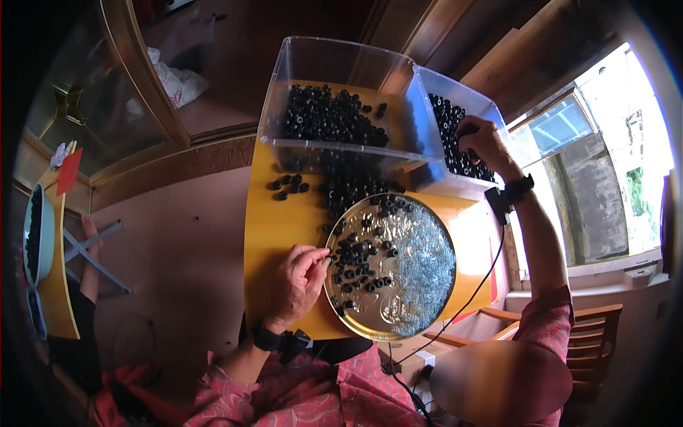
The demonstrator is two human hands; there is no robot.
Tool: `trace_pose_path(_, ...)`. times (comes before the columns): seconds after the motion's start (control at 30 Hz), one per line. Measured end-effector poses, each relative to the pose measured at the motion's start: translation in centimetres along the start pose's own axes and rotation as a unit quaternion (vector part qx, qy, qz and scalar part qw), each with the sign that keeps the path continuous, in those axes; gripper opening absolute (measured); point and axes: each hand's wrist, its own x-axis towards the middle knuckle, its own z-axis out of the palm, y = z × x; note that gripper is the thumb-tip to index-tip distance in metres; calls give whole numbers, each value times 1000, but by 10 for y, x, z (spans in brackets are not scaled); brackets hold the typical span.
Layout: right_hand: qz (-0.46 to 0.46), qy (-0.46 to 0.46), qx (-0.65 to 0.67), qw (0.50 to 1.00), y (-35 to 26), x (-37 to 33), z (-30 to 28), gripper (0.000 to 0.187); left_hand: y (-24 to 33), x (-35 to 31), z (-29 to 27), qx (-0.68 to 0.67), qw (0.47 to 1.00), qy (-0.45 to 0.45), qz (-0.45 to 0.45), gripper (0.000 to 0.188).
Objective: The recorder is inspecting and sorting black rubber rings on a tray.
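My left hand is at the left rim of a round gold tray, thumb and fingertips pinched together. What they hold, if anything, is too small to make out. On the tray, small black ring-shaped parts lie to the left and a spread of tiny clear bluish pieces to the right. My right hand reaches into the right compartment of a clear plastic bin, over many small black parts with pale centres. Its fingers are curled down and closed; their tips are partly hidden.
Black parts fill much of the bin's left compartment. More loose black parts lie on the yellow table. A cable hangs from my right wrist past the tray. A wooden chair stands at right; another person's arm shows far left.
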Motion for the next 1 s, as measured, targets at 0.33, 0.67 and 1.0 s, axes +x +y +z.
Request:
trace_pose_path(0.33, -255, -51, -80, 962, -62, -115, 99, 17, -14, -8, 1, -24, 999, 21, 9, 13)
trace_pose_path(0.67, -243, -103, -153, 952, -47, -170, 195, 20, -5, -4, 0, 22, 999, 21, 44, 16)
trace_pose_path(1.0, -196, -77, -245, 946, -59, -175, 210, 32, -9, -4, 0, 16, 999, 13, 38, 16)
